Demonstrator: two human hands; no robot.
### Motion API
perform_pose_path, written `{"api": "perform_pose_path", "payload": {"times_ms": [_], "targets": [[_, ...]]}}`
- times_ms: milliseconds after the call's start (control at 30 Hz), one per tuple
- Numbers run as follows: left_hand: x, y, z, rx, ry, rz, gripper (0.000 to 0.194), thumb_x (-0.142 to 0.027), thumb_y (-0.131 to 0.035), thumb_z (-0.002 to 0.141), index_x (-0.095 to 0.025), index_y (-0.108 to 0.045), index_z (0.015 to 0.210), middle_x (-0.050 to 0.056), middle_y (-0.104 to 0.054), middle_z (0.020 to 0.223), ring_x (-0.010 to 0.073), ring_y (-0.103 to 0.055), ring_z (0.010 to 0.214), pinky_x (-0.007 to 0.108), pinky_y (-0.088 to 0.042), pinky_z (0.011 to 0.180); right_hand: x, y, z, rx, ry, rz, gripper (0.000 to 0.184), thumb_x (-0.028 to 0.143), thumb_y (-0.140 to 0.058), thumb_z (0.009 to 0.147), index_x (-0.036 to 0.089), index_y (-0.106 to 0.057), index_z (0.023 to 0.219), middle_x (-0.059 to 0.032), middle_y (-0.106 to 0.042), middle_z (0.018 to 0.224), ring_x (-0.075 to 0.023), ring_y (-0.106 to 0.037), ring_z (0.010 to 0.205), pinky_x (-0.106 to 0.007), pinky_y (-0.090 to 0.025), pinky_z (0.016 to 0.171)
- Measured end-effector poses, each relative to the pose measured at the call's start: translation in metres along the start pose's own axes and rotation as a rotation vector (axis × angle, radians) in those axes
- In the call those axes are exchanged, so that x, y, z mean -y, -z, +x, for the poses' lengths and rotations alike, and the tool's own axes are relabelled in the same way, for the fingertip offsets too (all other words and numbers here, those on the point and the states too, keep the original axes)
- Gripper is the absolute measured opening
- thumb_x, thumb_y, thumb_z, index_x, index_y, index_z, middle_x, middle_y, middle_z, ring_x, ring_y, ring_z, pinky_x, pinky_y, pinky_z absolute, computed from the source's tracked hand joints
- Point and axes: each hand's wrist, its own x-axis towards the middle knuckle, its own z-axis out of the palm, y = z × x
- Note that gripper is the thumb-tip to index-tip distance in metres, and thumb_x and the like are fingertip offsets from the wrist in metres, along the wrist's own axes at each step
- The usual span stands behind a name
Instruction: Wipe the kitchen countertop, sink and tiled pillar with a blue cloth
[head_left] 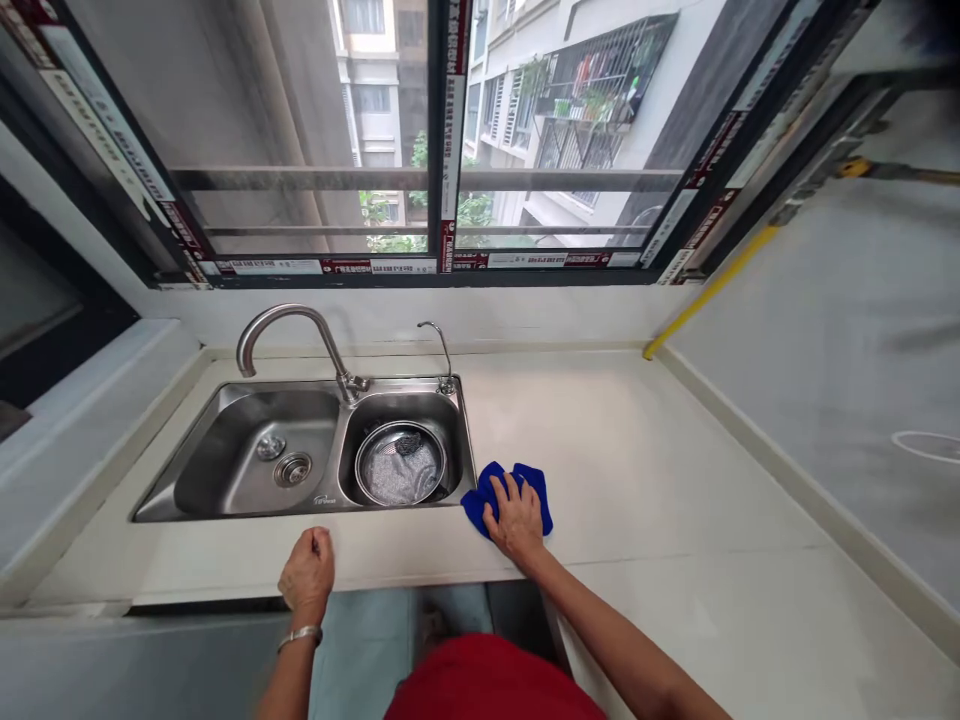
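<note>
My right hand (516,518) lies flat on a blue cloth (538,488), fingers spread, pressing it onto the white countertop (637,470) just right of the sink. My left hand (307,572) rests on the counter's front edge below the sink, fingers curled into a loose fist with nothing seen in it; a bracelet is on that wrist. The steel double sink (225,490) has a round strainer basket (401,465) in its right bowl.
A tall curved tap (289,325) and a small thin tap (439,345) stand behind the sink. A window with black frames runs along the back. A yellow pipe (709,292) climbs the right wall. The counter stretches right to a grey wall.
</note>
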Motion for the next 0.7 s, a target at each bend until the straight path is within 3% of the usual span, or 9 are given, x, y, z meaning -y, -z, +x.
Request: {"api": "perform_pose_path", "payload": {"times_ms": [133, 300, 500, 600, 700], "targets": [[0.002, -0.002, -0.002, -0.009, -0.012, -0.040, 0.044, -0.051, -0.030, 0.094, -0.025, -0.066, 0.100, 0.009, -0.071, 0.098, 0.0187, -0.048, 0.065, 0.031, -0.023, 0.060, 0.031, 0.002, -0.028, 0.020, 0.084, 0.043, 0.058, 0.043, -0.048, 0.090, 0.024, -0.046, 0.145, -0.0098, -0.045, 0.150, -0.0380, -0.035, 0.137, -0.049, -0.021, 0.116], [0.006, 0.000, -0.005, -0.032, -0.046, -0.093, 0.042, -0.048, -0.031, 0.094, -0.025, -0.066, 0.093, 0.009, -0.071, 0.093, 0.0194, -0.052, 0.065, 0.031, -0.024, 0.059, 0.087, 0.003, -0.040, 0.123, 0.249, 0.134, 0.062, 0.046, -0.049, 0.089, 0.025, -0.043, 0.147, -0.0107, -0.043, 0.153, -0.0395, -0.031, 0.141, -0.053, -0.022, 0.116], [0.018, 0.001, -0.012, -0.042, -0.215, -0.203, 0.039, -0.039, -0.032, 0.093, -0.020, -0.067, 0.093, 0.011, -0.073, 0.100, 0.0222, -0.064, 0.085, 0.032, -0.042, 0.071, 0.150, -0.001, -0.041, 0.184, 0.461, 0.234, 0.062, 0.049, -0.049, 0.090, 0.026, -0.043, 0.147, -0.0112, -0.040, 0.155, -0.0400, -0.032, 0.141, -0.056, -0.021, 0.116], [0.033, 0.008, -0.015, 0.022, -0.357, -0.281, 0.040, -0.038, -0.033, 0.092, -0.020, -0.068, 0.097, 0.008, -0.075, 0.100, 0.0195, -0.067, 0.090, 0.030, -0.049, 0.078, 0.160, -0.004, -0.040, 0.195, 0.517, 0.267, 0.061, 0.049, -0.050, 0.090, 0.026, -0.043, 0.146, -0.0108, -0.039, 0.156, -0.0402, -0.031, 0.142, -0.056, -0.021, 0.117], [0.057, 0.035, -0.015, 0.090, -0.434, -0.336, 0.043, -0.046, -0.035, 0.091, -0.021, -0.070, 0.098, 0.002, -0.076, 0.078, 0.0171, -0.068, 0.070, 0.028, -0.053, 0.068, 0.152, -0.006, -0.043, 0.184, 0.563, 0.298, 0.061, 0.048, -0.052, 0.089, 0.028, -0.044, 0.146, -0.0094, -0.040, 0.155, -0.0392, -0.032, 0.141, -0.056, -0.022, 0.117]]}}
